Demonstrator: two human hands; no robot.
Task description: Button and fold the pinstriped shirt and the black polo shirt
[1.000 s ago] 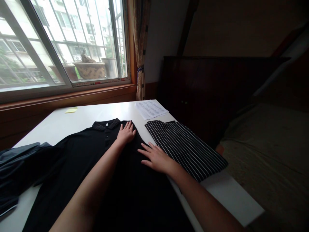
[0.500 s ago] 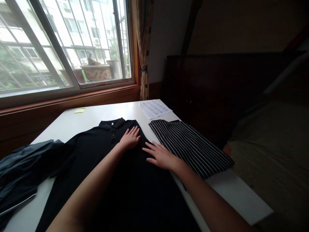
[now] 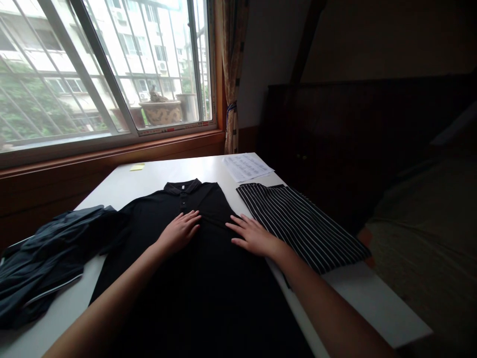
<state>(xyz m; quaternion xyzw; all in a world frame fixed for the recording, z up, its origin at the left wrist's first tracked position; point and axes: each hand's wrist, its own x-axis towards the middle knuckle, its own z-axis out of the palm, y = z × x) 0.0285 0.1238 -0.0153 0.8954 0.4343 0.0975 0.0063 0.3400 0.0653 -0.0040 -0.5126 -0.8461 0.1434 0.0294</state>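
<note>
A black polo shirt (image 3: 208, 288) lies spread flat, its collar pointing away from me and a small white label inside the neck. My left hand (image 3: 179, 230) rests palm down on the chest just below the button placket, fingers stretched out. Flat on the shirt's right side, near the sleeve, is my right hand (image 3: 254, 235) with its fingers spread. Neither hand grips the cloth. Black shorts or trousers with white stripes (image 3: 301, 223), apparently folded, lie just right of my right hand.
The white table (image 3: 387, 303) carries a crumpled dark garment with white piping (image 3: 55, 258) on the left. Printed papers (image 3: 246, 167) lie at the far right corner, a yellow sticky note (image 3: 137, 167) at the far left. Behind stand a window and a tied curtain (image 3: 231, 119).
My left hand has slid left and toward me across the shirt's chest, from near the right shoulder. My right hand stays at about the same place. The view has turned slightly left.
</note>
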